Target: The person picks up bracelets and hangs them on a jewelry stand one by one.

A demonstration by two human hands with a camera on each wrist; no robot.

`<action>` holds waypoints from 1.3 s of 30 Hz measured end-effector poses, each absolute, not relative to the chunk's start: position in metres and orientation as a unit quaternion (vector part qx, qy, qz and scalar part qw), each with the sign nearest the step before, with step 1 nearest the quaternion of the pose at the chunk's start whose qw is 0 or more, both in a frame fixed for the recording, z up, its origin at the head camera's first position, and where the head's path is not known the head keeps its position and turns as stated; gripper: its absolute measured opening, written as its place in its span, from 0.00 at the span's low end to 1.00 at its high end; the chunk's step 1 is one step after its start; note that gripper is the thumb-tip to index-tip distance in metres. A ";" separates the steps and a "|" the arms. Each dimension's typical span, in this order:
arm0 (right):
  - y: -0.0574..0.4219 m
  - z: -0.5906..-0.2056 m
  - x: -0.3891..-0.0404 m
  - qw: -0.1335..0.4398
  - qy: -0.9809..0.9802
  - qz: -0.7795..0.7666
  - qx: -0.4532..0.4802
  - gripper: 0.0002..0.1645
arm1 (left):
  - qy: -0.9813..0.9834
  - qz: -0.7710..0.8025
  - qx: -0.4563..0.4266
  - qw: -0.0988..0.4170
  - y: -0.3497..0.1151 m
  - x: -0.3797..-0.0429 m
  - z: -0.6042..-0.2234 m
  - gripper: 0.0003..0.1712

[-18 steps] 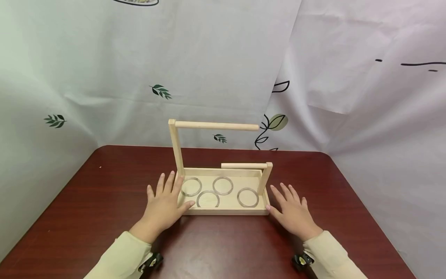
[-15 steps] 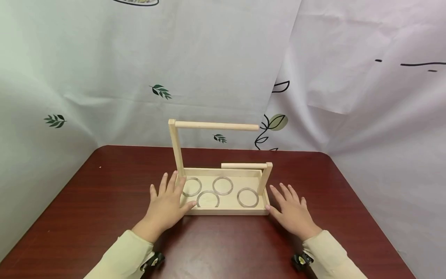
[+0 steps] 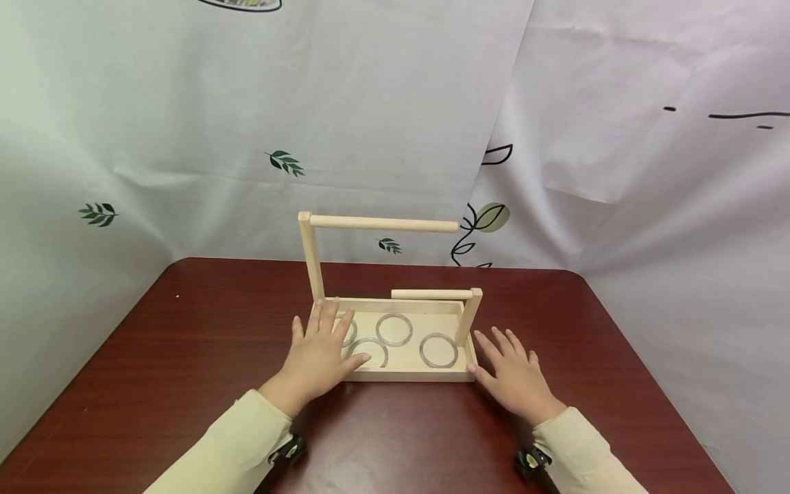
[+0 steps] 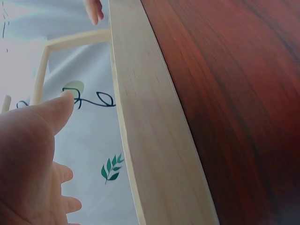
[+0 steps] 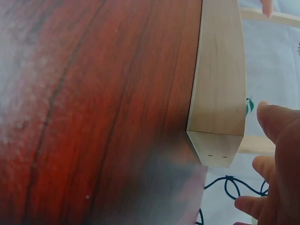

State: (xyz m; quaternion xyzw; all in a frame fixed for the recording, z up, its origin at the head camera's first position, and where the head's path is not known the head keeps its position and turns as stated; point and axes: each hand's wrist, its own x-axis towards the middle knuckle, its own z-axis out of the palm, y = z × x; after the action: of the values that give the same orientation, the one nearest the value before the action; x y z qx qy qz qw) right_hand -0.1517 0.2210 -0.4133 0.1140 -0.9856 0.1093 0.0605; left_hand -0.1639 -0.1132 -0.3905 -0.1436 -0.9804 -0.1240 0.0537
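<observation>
A shallow pale wooden tray (image 3: 413, 376) rests mid-table, holding several clear rings, among them a right ring (image 3: 457, 350) and a back ring (image 3: 411, 331). My left hand (image 3: 317, 360) is spread over the tray's left end, partly covering the leftmost ring (image 3: 355, 331); its thumb reaches over the front ring (image 3: 368, 339). That hand holds nothing. My right hand (image 3: 515, 377) lies beside the tray's right end, fingers extended, thumb close to the front right corner; whether it touches I cannot tell. In the left wrist view, the left thumb (image 4: 58, 110) hovers past the tray wall (image 4: 145, 112).
From the tray's left end rises a tall post (image 3: 311, 257) bearing a long horizontal rod (image 3: 384, 223) pointing right. A short post (image 3: 469, 317) at the right carries a shorter rod (image 3: 432, 294) pointing left. Patterned white cloth (image 3: 395, 103) hangs behind the dark red table (image 3: 407, 439).
My left hand has moved right, from the tray's left edge to over its left part, and now covers more of the leftmost ring. The right hand has barely shifted.
</observation>
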 end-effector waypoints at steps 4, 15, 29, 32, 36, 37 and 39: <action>0.222 -0.415 -0.152 0.061 -0.986 0.106 0.115 0.37 | -0.978 -0.123 -0.160 0.051 -0.104 -0.169 -0.390 0.48; 0.221 -0.416 -0.153 0.058 -0.985 0.109 0.121 0.35 | -0.974 -0.121 -0.188 0.024 -0.077 -0.182 -0.383 0.48; 0.220 -0.416 -0.153 -0.009 -0.985 0.139 0.099 0.33 | -0.966 -0.127 -0.227 -0.002 -0.048 -0.194 -0.384 0.47; 0.221 -0.417 -0.153 -0.029 -0.984 0.147 0.094 0.34 | -0.964 -0.127 -0.232 -0.013 -0.042 -0.195 -0.383 0.47; 0.222 -0.418 -0.154 -0.039 -0.981 0.161 0.099 0.34 | -0.963 -0.125 -0.239 -0.026 -0.035 -0.199 -0.383 0.48; 0.222 -0.418 -0.154 -0.038 -0.980 0.165 0.102 0.34 | -0.962 -0.125 -0.243 -0.025 -0.034 -0.199 -0.382 0.48; 0.223 -0.418 -0.154 -0.039 -0.978 0.172 0.107 0.34 | -0.960 -0.123 -0.252 -0.023 -0.030 -0.201 -0.382 0.48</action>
State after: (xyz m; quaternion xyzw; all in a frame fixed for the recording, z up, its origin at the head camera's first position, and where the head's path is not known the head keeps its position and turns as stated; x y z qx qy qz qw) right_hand -0.1544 0.2227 -0.4184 0.1073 -0.9784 0.1722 -0.0387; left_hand -0.2006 -0.0302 -0.3823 -0.2517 -0.9597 -0.1229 -0.0225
